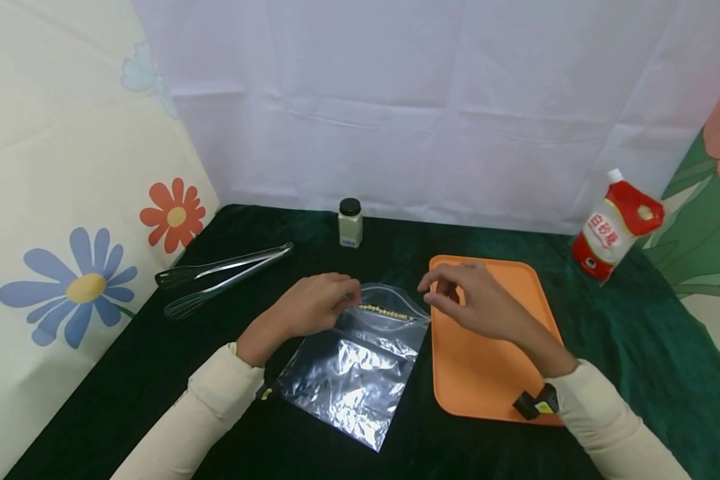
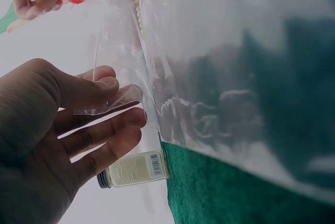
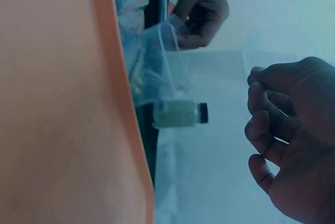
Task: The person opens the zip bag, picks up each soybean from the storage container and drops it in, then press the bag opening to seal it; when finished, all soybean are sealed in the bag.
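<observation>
A clear zip bag [image 1: 360, 380] lies on the dark green cloth, its mouth towards the back. My left hand [image 1: 321, 303] pinches the lip of this bag between thumb and forefinger, with the other fingers loosely bent, as the left wrist view shows. A row of small yellowish beads [image 1: 387, 312] shows at the bag's mouth; whether it is inside or beneath the film, I cannot tell. Over the orange tray [image 1: 474, 380], right of the bag, hovers my right hand [image 1: 477, 300]. Its fingers are loosely bent and hold nothing in the right wrist view [image 3: 293, 130].
Metal tongs [image 1: 228, 273] lie at the left. A small jar with a black lid [image 1: 351, 225] stands at the back, near the white backdrop. At the back right, a red and white spouted pouch [image 1: 612, 230] stands tilted.
</observation>
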A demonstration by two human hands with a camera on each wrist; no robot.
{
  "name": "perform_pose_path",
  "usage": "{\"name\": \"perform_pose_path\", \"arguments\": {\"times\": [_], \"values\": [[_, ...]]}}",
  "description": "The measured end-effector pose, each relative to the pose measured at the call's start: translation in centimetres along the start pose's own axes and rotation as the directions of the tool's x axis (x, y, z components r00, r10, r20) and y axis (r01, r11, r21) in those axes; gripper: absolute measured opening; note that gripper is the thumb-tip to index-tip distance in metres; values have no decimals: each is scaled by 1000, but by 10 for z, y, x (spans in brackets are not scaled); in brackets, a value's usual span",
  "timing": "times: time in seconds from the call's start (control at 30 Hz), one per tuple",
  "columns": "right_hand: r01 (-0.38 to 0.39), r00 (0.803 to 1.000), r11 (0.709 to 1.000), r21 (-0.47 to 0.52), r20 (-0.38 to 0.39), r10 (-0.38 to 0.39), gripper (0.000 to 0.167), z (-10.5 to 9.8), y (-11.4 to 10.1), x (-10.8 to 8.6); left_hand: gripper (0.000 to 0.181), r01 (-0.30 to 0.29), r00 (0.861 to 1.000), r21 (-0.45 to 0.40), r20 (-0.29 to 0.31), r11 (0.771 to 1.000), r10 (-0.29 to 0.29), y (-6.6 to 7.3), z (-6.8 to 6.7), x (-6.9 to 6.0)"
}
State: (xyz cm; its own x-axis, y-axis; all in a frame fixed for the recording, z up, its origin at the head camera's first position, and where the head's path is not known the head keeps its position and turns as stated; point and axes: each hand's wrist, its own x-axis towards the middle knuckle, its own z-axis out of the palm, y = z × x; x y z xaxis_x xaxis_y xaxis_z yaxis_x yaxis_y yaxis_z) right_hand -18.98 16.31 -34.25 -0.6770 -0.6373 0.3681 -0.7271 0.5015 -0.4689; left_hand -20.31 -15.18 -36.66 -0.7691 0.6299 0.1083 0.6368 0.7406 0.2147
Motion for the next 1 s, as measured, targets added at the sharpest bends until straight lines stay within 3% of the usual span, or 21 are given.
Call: {"name": "perform_pose_path", "arguments": {"times": [0.13,0.3,0.43,0.53,0.6,0.67,0.83,0.87,0.93,1.0], "values": [[-16,1000,997,-70,13,17,7,-17,4,-6,18,2,1000,5,-4,1000,-2,1,-1,0],[-95,990,978,-185,83,112,6,-39,7,-16,18,10,1000,10,2,1000,-10,2,-1,0],[-117,970,950,-289,172,172,3,-53,9,-23,18,7,1000,12,-1,1000,-7,2,-1,0],[-135,940,924,-357,248,233,4,-62,12,-31,18,3,1000,14,-4,1000,-3,2,0,0],[-166,908,905,-391,297,295,5,-67,15,-38,18,1,1000,14,-4,1000,-1,2,1,0],[-218,863,879,-424,337,376,6,-70,19,-42,18,1,1000,16,-3,1000,-1,1,0,0],[-359,698,801,-480,432,571,6,-75,31,-50,18,2,1000,21,-2,1000,-2,1,0,0],[-375,672,794,-479,449,589,6,-76,33,-51,18,2,1000,22,-1,1000,-2,1,0,0],[-406,632,781,-474,471,615,6,-76,37,-55,18,3,1000,17,0,1000,-3,1,0,0],[-425,609,769,-477,478,633,5,-75,41,-59,19,-3,1000,12,-2,1000,3,1,1,0]]}}
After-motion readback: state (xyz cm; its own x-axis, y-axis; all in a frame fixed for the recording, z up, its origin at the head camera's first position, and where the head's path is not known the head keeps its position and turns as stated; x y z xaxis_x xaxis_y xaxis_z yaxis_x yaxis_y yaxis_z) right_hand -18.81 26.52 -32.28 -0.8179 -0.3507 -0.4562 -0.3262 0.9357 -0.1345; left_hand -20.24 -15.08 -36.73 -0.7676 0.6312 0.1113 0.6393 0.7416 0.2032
